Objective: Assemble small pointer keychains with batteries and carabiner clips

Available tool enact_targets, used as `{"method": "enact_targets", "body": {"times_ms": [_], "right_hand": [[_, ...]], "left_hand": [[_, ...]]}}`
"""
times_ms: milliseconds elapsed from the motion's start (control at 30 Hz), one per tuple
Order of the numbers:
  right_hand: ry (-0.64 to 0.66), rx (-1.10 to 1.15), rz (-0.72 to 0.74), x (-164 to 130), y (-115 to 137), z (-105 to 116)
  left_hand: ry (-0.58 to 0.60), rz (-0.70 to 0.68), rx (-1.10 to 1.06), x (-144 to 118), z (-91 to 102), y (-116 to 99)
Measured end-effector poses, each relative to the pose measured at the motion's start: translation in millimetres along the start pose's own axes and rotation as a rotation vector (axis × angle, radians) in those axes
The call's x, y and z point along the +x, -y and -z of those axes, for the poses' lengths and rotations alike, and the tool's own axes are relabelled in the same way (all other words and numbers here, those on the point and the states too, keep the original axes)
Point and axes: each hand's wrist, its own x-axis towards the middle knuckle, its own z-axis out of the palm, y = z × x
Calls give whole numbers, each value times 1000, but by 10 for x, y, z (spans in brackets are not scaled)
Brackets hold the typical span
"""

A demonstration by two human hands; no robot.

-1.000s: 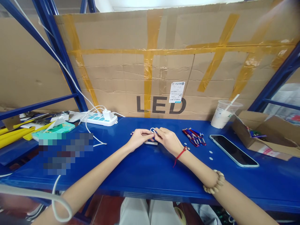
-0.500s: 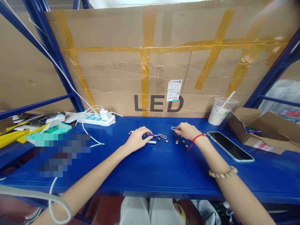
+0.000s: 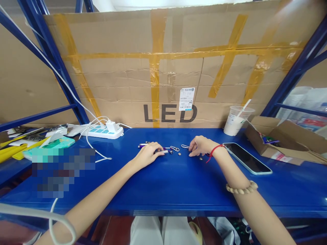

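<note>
Silver metal clip (image 3: 174, 148) lies on the blue table (image 3: 163, 183) between the hands: left hand (image 3: 149, 153) pressing a small silver cylinder (image 3: 165, 151), right hand (image 3: 200, 145) pinching another clip (image 3: 184, 146). Small round discs (image 3: 179, 154) lie between; a phone (image 3: 246, 158) sits right.

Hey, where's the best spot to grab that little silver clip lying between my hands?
Pinch the clip across its long sides from above. It lies flat on the blue shelf, too thin for a side approach, and sits clear between the left hand and right hand, so a thumb-and-finger grip probably suits it.
</note>
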Motion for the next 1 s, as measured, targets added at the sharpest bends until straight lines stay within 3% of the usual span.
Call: {"method": "enact_targets", "body": {"times_ms": [133, 267, 433, 533, 833, 1000], "right_hand": [[2, 104, 23, 84, -48, -69], [0, 167, 137, 175, -104, -133], [80, 323, 155, 240, -178, -147], [90, 300, 183, 251, -190, -144], [7, 172, 508, 302, -39, -238], [-87, 76, 483, 313, 67, -307]], "left_hand": [[-141, 20, -139, -7, -2, -36], [-202, -31, -78, -36, 21, -114], [-161, -109, -1, -64, 42, -175], [-141, -143, 22, -65, 47, -170], [-151, -203, 87, -51, 42, -154], [-122, -173, 109, -57, 37, -143]]}}
